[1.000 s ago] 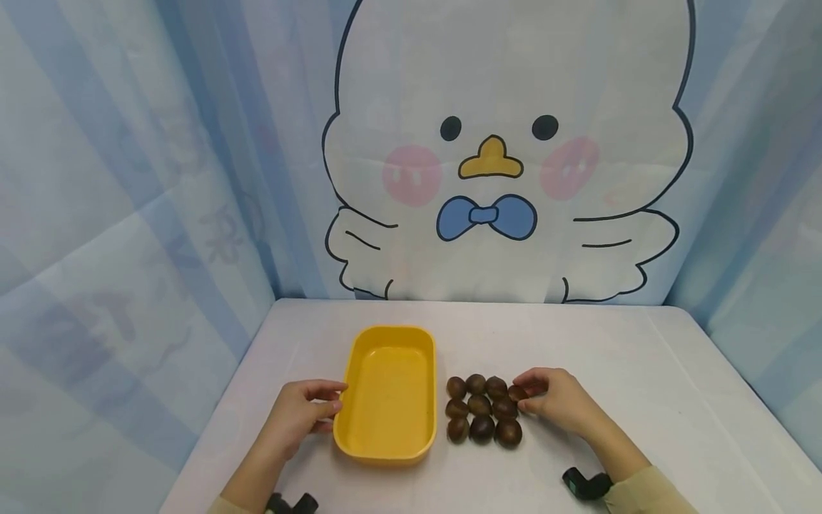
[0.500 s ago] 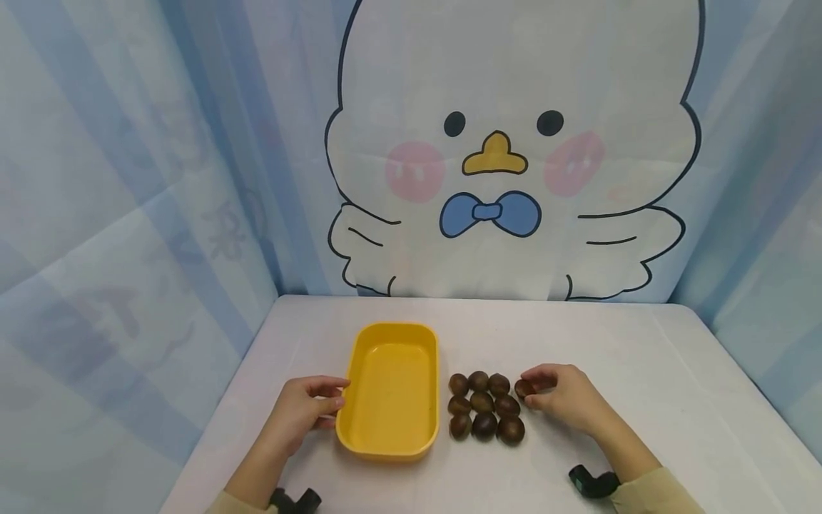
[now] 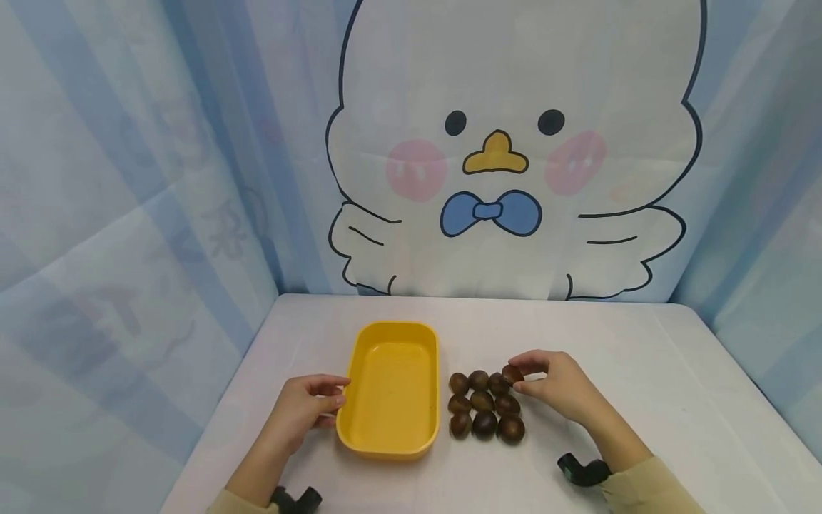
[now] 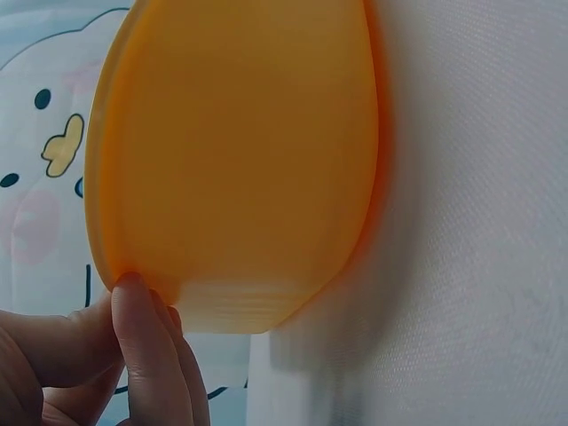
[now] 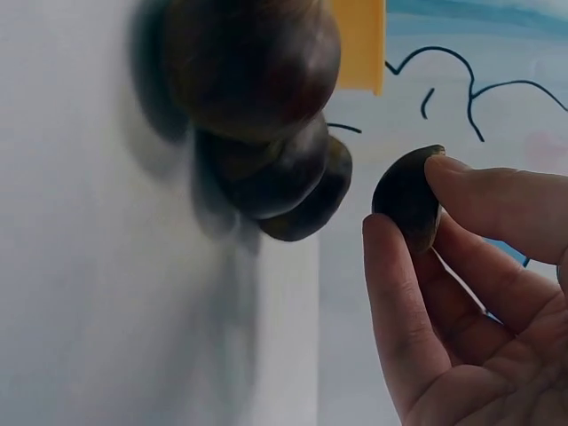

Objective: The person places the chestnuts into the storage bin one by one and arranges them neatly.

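My right hand (image 3: 557,385) pinches one brown chestnut (image 5: 406,201) between thumb and fingertips. In the right wrist view it hangs off the table, apart from the other chestnuts (image 5: 275,164). In the head view this held chestnut (image 3: 511,375) overlaps the far right corner of a block of chestnuts (image 3: 481,402) laid in three rows. To their left stands a yellow rectangular tray (image 3: 388,389), its inside bare. My left hand (image 3: 305,410) grips the tray's left rim, and the left wrist view shows the fingertips (image 4: 133,297) against that rim.
A white table (image 3: 610,328) carries everything. Behind it hangs a curtain (image 3: 488,264) printed with a cartoon bird. A black wrist camera (image 3: 583,471) sits on the right wrist, another black camera (image 3: 297,501) on the left.
My right hand first drew the chestnut right, away from the block, then raised it and brought it back left over the block's far corner. My left hand stays on the tray.
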Motion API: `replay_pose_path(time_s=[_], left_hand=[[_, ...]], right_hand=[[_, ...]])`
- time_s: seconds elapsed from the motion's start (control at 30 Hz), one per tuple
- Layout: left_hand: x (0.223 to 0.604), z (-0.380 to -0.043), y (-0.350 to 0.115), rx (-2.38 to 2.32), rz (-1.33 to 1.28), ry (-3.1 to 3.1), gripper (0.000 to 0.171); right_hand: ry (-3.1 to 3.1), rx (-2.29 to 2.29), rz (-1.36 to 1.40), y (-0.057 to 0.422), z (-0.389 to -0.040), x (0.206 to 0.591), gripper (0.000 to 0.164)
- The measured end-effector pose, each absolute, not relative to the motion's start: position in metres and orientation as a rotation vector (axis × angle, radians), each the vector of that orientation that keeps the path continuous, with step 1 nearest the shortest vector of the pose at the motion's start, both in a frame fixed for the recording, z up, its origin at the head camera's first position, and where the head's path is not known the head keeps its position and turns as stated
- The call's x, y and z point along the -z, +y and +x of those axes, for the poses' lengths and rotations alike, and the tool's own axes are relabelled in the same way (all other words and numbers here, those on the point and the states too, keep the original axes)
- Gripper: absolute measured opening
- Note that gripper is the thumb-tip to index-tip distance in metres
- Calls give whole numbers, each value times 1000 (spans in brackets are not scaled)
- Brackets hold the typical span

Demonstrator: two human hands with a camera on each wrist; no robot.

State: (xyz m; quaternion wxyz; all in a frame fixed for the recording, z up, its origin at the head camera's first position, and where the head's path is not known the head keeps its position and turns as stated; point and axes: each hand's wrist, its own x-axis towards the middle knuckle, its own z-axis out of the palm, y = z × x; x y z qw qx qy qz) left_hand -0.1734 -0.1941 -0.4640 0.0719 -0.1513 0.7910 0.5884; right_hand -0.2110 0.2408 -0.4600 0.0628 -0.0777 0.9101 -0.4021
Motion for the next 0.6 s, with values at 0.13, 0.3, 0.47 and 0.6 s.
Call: replay_pose_path(time_s=[0.13,0.3,0.47,0.6], left_hand=[[464,-174,-194,-1765,-453,2379,30],[465,-174,-194,-1776,-434,2377,30],[466,-174,-195,-1785,-420,2372,31],[467,-175,-195,-1787,-430,2364,31]], right_hand=[[2735,1251,-250,233,-213,457,34],[2721,1271,-265,219,-218,450,34],[2691,1298,-272,200,-225,439,35],[2646,1342,-284,184,-231,433,32]])
